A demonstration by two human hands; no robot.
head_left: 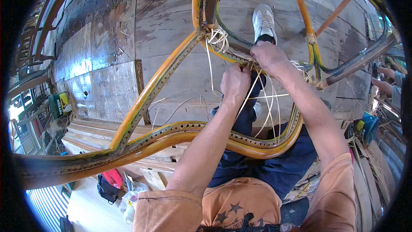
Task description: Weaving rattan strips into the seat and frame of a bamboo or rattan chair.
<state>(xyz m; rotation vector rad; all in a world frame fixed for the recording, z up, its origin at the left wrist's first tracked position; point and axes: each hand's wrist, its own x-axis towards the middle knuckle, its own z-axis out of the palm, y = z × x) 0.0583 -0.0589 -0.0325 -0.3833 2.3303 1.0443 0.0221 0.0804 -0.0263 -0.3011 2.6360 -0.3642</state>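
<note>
A curved rattan furniture frame (148, 92), yellow-brown with a row of drilled holes along its inner edge, lies across my lap and before me. My left hand (236, 81) is closed in a pinch at the underside of its middle rail; what the fingertips hold is hidden. My right hand (270, 60) is bent over the same rail just to the right, fingers curled, their tips mostly hidden. Pale cane strands (270, 96) hang from the rail between and below my hands. A looped bundle of cane (219, 38) is tied at the joint left of them.
Worn boards form the floor (167, 30). My shoe (264, 23) stands beyond the rail. Stacked planks (90, 133) lie at left. A red and black bag (109, 184) sits lower left. At the right edge, part of another person (386, 87) shows beside wood strips.
</note>
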